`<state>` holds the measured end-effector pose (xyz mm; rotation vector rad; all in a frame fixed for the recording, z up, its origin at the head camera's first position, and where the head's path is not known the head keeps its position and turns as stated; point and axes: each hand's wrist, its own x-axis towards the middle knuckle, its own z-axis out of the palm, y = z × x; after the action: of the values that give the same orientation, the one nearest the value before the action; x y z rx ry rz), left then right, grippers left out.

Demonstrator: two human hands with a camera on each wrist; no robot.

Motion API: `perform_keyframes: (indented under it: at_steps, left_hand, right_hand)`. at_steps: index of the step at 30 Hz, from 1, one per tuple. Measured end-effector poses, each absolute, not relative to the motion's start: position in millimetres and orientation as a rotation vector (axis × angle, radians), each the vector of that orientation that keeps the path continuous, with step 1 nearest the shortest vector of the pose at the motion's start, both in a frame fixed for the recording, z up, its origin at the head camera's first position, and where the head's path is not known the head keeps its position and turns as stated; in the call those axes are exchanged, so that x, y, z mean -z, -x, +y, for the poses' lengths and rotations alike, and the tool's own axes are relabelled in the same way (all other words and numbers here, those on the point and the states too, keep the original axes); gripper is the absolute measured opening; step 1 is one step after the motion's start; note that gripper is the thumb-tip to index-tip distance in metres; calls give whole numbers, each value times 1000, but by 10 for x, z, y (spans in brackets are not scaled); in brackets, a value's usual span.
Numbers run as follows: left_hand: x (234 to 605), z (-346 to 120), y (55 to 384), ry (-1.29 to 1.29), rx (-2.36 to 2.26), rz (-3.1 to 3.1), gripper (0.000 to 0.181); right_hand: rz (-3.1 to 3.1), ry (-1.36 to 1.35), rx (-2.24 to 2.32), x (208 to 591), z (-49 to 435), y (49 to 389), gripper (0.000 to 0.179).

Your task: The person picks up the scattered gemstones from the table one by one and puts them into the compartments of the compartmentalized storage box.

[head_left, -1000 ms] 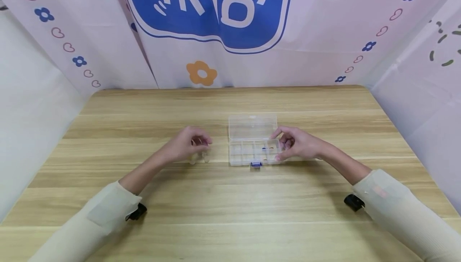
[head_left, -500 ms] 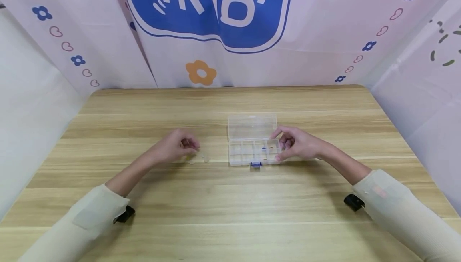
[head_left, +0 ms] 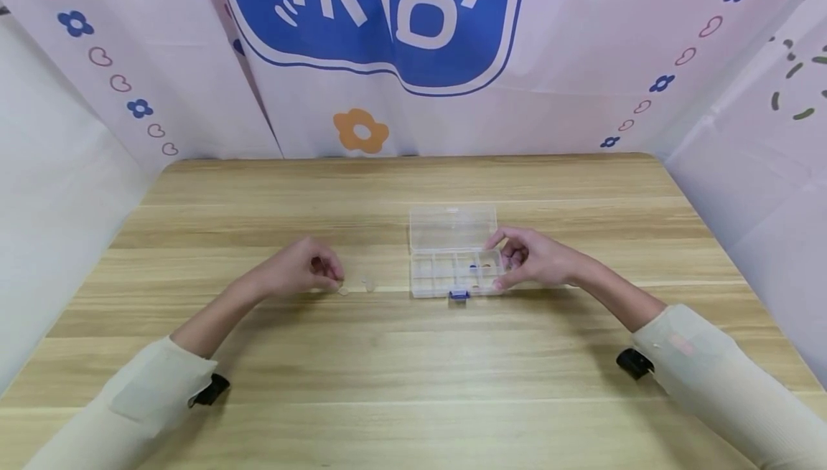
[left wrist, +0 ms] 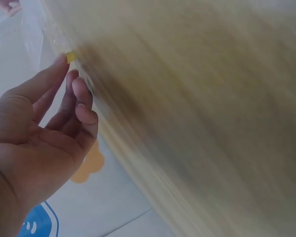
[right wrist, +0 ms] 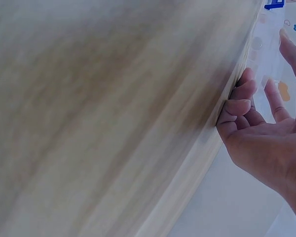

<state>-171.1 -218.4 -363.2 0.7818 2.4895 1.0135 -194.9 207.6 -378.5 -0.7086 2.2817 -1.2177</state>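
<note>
My left hand (head_left: 300, 269) is low over the table, left of centre. In the left wrist view, its thumb and a finger pinch a small yellow piece (left wrist: 70, 57), too small to name further. Close by on the wood lie small clear pieces (head_left: 369, 283). A clear plastic compartment box (head_left: 423, 285) with a blue latch (head_left: 459, 295) stands with its lid (head_left: 452, 227) raised at the back. The right hand (head_left: 539, 258) grips the box's right end between thumb and forefinger. A few tiny blue and orange bits (head_left: 474, 266) show in its right compartments.
The wood-grain table (head_left: 413, 384) reaches to a white printed cloth (head_left: 517, 118) behind, and white cloth hangs at both sides. A black wrist device (head_left: 635, 363) sits under the right sleeve, another (head_left: 209, 389) under the left.
My left hand has drawn left, away from the box, uncovering the clear pieces, and its fingertips are now at the yellow piece. The right hand and the box have stayed put.
</note>
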Motion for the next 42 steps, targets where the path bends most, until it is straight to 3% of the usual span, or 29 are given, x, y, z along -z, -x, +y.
perform_keyframes:
  at_steps: [42]
  left_hand:
    - [3571,-2100,1747,-705,-1010,2536,4]
  right_hand:
    - [2271,695,1222,3794,2081,1955,55]
